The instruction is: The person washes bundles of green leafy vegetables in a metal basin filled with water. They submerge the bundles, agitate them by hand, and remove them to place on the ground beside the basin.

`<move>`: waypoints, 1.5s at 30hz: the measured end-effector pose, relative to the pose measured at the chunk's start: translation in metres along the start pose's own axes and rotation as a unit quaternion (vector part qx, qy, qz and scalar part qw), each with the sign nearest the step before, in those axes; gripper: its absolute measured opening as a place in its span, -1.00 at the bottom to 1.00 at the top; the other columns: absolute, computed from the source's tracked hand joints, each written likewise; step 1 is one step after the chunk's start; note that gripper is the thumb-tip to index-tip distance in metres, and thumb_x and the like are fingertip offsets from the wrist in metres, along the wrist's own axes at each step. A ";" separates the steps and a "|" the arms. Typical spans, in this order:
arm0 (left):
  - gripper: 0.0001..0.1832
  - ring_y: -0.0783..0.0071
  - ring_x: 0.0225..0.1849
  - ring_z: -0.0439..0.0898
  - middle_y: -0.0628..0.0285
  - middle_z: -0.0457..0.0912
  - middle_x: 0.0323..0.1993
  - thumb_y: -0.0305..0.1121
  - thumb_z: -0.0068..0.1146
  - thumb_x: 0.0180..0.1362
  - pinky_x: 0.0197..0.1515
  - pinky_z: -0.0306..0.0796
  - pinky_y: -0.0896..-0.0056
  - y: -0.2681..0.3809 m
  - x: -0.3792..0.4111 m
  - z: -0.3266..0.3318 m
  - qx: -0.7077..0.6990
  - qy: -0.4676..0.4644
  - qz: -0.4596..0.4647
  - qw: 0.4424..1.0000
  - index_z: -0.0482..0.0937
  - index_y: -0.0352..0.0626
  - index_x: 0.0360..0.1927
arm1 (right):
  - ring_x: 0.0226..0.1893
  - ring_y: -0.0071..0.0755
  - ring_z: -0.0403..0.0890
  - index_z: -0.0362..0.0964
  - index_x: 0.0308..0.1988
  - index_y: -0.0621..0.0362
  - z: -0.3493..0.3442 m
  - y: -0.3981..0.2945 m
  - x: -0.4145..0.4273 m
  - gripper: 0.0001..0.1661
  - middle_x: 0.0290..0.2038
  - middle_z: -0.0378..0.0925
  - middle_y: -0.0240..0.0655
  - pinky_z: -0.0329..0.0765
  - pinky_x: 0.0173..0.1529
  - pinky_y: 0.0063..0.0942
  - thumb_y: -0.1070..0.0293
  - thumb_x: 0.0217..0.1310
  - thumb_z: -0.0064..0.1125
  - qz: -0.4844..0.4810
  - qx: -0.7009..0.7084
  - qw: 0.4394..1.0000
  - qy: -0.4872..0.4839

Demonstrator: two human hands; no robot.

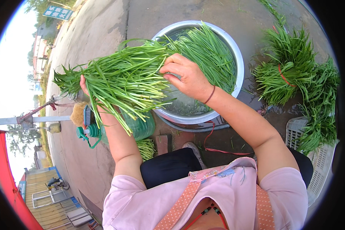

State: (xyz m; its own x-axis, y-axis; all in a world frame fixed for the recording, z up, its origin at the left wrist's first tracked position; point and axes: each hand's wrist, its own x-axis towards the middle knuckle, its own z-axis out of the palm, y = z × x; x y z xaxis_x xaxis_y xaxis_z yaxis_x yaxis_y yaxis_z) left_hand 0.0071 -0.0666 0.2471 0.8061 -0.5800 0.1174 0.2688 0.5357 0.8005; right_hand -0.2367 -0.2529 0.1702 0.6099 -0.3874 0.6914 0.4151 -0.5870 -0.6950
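A large loose bunch of garlic chives (129, 74) is in my left hand (84, 85), gripped around its leafy end and mostly hidden by the leaves. The pale cut stems fan out toward the right. My right hand (187, 76) is at those stem ends, thumb and fingertips close together; whether a stem is pinched there is unclear. Below and beyond both hands stands a wide metal basin (239, 64) of water. More garlic chives (210, 54) lie in it, and bits of leaf float near its front.
Tied garlic chives (287, 69) lie on wet ground at right, near a white plastic crate (322, 169) with greens over it. A green plastic bottle (142, 126), a brush (87, 115), a brick (164, 143) and more stems (146, 149) are at left. Red strapping (210, 138) trails before my feet.
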 end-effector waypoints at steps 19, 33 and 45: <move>-0.65 0.27 -0.39 0.63 0.21 0.64 -0.41 -0.06 0.03 0.07 -0.27 0.54 0.22 0.003 -0.017 0.020 -0.071 0.088 0.021 0.993 0.57 -0.15 -0.30 | -0.53 -0.63 0.40 0.35 -0.48 0.23 0.021 -0.004 0.006 -0.84 -0.48 0.36 -0.41 0.31 -0.47 -0.62 0.63 -0.05 0.21 0.168 0.162 0.972 -0.017; -0.47 0.10 -0.14 0.57 0.04 0.56 -0.10 0.02 -0.19 0.16 -0.09 0.49 0.03 0.040 0.017 -0.084 -0.068 -0.065 0.012 0.996 0.47 -0.13 0.03 | -0.51 -0.68 0.39 0.41 -0.32 0.14 -0.021 0.050 0.002 -0.87 -0.46 0.45 -0.47 0.35 -0.41 -0.68 0.32 0.27 0.07 0.343 0.483 0.770 0.237; -0.45 0.04 -0.06 0.52 0.02 0.50 -0.02 0.05 -0.22 0.17 -0.03 0.44 -0.07 0.047 0.019 -0.069 -0.035 -0.155 -0.032 0.987 0.37 -0.04 0.13 | -0.46 -0.64 0.38 0.51 -0.20 0.21 0.046 0.030 -0.005 -0.72 -0.40 0.47 -0.49 0.38 -0.34 -0.62 0.22 0.22 0.11 0.361 0.330 0.871 0.039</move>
State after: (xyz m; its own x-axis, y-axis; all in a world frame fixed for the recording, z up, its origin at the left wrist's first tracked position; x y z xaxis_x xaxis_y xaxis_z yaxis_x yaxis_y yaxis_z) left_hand 0.0713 -0.0105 0.2462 0.5885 -0.7685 0.2510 0.3581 0.5262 0.7713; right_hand -0.1963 -0.2362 0.1373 0.8358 -0.5487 0.0197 0.2554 0.3567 -0.8986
